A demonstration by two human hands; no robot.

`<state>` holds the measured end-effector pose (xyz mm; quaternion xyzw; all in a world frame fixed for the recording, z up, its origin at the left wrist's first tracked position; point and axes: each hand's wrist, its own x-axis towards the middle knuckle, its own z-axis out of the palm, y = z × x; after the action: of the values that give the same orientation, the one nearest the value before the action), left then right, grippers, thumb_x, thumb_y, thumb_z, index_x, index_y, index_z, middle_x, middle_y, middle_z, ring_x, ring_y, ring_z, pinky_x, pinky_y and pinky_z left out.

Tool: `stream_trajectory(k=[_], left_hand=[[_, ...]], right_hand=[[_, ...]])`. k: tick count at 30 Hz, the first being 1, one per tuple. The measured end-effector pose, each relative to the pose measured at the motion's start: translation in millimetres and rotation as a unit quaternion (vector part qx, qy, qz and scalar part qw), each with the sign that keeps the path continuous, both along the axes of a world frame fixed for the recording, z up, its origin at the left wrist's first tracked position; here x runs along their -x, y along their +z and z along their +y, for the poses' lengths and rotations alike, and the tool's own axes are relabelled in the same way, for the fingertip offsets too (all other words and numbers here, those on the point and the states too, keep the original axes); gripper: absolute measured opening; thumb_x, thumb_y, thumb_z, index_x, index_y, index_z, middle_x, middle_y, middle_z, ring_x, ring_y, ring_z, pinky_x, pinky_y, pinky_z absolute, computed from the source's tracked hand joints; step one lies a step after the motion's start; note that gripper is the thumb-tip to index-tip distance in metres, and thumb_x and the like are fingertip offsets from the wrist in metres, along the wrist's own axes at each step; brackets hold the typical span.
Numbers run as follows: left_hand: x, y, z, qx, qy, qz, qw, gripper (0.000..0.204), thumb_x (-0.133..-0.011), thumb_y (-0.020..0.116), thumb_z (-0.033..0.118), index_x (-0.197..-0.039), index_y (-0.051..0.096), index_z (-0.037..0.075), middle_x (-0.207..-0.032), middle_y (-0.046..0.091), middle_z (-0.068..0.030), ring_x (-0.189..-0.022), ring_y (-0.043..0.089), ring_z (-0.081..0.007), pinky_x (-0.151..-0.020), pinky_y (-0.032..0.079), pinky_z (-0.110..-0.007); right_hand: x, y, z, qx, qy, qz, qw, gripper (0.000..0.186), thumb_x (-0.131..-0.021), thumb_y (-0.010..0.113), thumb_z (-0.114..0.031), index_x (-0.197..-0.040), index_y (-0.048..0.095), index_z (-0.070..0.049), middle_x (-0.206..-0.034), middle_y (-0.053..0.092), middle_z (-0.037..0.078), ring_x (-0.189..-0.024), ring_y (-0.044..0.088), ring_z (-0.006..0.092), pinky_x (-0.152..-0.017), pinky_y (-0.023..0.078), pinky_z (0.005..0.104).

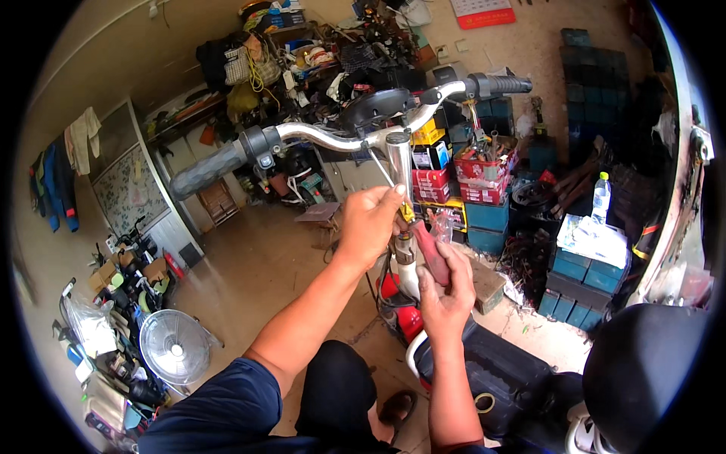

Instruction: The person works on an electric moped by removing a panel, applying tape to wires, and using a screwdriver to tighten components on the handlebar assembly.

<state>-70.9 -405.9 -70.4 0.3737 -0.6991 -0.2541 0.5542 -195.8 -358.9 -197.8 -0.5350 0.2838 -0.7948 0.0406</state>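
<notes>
L hand (367, 227) by stem (398, 163), hold unclear; R hand (449, 293) grips red item (430, 251); roomy flr (257, 261)

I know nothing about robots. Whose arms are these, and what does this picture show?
No robot here: a person works bare-handed, seen from a fisheye camera on their head, looking down, so straight edges bend. The left hand is at the metal stem below a handlebar; its exact grip is unclear. The right hand holds a red object beside the stem. A pale ring shows on the black deck. At right, a bottle stands on paper over stacked boxes.
</notes>
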Motion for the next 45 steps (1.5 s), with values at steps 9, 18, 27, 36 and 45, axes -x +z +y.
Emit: stream_trajectory(k=[9,18,27,36,45], left_hand=[[17.5,94.2,26.4,0.413,0.269,-0.220,0.842,0.026,-0.094,0.076,0.024,-0.089,0.074,-0.002,-0.076,0.070,-0.0137,-0.066,0.061,-0.0149,-0.063,0.050,-0.034],[30.2,201.7,-75.2,-0.038,0.140,-0.297,0.944,0.063,-0.099,0.061,0.058,-0.117,0.075,-0.001,-0.116,0.074,-0.0157,-0.101,0.069,-0.0196,-0.091,0.053,-0.034],[37.3,198.6,-71.4,-0.064,0.108,-0.281,0.952,0.039,-0.096,0.069,0.042,-0.100,0.075,0.003,-0.091,0.075,-0.0066,-0.073,0.070,-0.0150,-0.069,0.056,-0.030],[31.6,200.7,-75.0,-0.083,0.108,-0.294,0.946,0.035,-0.098,0.067,0.040,-0.103,0.077,0.007,-0.090,0.076,-0.0036,-0.071,0.069,-0.0139,-0.069,0.055,-0.030],[37.5,197.4,-77.2,-0.050,0.141,-0.294,0.944,0.046,-0.096,0.068,0.045,-0.119,0.075,0.006,-0.104,0.075,-0.0044,-0.091,0.067,-0.0147,-0.088,0.050,-0.032]], right_hand=[[-4.4,-5.6,-7.7,0.044,-0.055,0.040,0.997,0.054,-0.084,0.076,0.004,-0.136,0.061,-0.001,-0.121,0.067,0.023,-0.106,0.068,0.0402,-0.090,0.056,0.0442],[-3.4,8.8,-7.5,0.062,-0.004,0.016,0.998,0.052,-0.081,0.076,0.007,-0.131,0.067,-0.003,-0.114,0.071,0.020,-0.099,0.071,0.0353,-0.087,0.057,0.0400],[-20.0,6.5,-20.4,0.117,-0.065,0.003,0.991,0.050,-0.087,0.074,0.001,-0.136,0.062,0.000,-0.107,0.070,0.018,-0.080,0.069,0.0268,-0.068,0.056,0.0340],[7.3,14.0,-10.6,-0.117,0.759,-0.412,0.491,0.048,-0.103,0.064,-0.021,-0.142,0.051,0.004,-0.112,0.065,0.009,-0.075,0.053,0.0062,-0.062,0.046,0.0174],[-8.5,9.3,3.7,-0.139,0.608,-0.400,0.672,0.043,-0.105,0.064,-0.029,-0.133,0.055,0.002,-0.094,0.071,0.007,-0.062,0.060,0.0131,-0.060,0.051,0.0269]])
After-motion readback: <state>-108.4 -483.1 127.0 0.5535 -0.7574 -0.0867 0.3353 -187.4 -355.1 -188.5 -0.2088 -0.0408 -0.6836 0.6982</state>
